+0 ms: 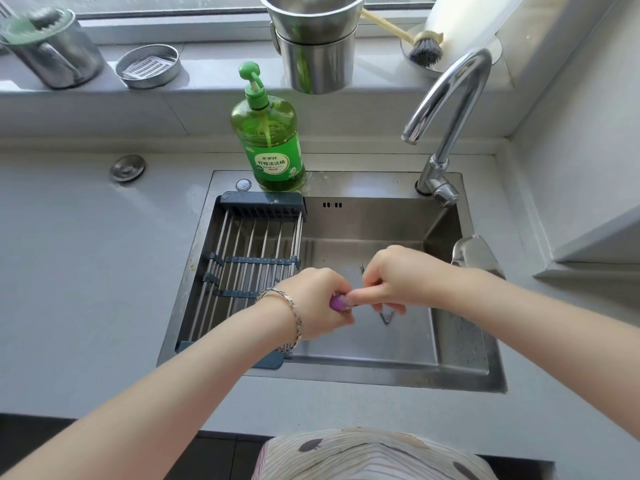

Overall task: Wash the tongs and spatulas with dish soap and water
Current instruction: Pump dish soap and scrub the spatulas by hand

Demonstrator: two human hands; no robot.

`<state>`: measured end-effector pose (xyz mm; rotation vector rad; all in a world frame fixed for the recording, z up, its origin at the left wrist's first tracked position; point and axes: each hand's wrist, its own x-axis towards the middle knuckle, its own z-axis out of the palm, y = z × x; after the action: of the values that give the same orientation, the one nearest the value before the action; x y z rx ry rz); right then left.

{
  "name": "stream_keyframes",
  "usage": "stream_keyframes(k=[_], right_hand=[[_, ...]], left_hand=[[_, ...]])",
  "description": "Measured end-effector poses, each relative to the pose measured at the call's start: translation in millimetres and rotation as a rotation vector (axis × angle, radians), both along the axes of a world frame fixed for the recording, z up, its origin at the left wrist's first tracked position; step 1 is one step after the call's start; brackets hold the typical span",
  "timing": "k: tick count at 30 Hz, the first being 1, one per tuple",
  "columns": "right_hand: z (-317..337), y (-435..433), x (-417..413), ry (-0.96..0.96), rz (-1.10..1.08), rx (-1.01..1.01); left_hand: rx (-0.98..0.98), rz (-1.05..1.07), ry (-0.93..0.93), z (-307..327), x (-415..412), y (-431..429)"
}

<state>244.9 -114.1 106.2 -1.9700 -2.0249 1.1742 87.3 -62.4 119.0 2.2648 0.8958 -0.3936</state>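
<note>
Both hands are held together over the stainless sink (460, 362). The left hand (320, 303) is closed around a purple handle (338, 302), only a bit of which pokes out between the fingers, and a silver bracelet (289, 306) is worn on that wrist. The right hand (394, 278) is curled and pinched on a thin metal utensil (385, 317), probably the tongs, though most of it is hidden under the fingers, so it can't be told for sure; a V-shaped metal end is seen just below the hand and a thin tip above it.

A slatted drying rack (249, 251) with dark blue ends is laid across the left part of the basin, right next to the left wrist. A green dish soap bottle (270, 140) with a pump is stood on the sink's back rim, and the chrome faucet (446, 109) is arched over the back right corner. No water is seen running.

Up on the window ledge, stacked steel containers (315, 43), a round tin (148, 65), a metal holder (52, 50) and a dish brush (424, 48) are lined up. The whole thing is set into a pale grey countertop (86, 271), lit by daylight from the window.
</note>
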Motion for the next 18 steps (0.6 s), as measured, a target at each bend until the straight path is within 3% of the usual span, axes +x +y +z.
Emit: stream_keyframes(k=[7, 10, 15, 18], right_hand=[[11, -1, 28, -0.084, 0.050, -0.033], [1, -2, 1, -0.042, 0.008, 0.046], [11, 2, 20, -0.014, 0.010, -0.051], [12, 6, 18, -0.026, 0.031, 0.004]], left_hand=[[0.001, 0.010, 0.040, 0, -9, 3], [-0.028, 0.004, 0.020, 2, -2, 1], [-0.012, 0.005, 0.040, 2, -5, 3], [-0.018, 0.018, 0.031, 2, -1, 3]])
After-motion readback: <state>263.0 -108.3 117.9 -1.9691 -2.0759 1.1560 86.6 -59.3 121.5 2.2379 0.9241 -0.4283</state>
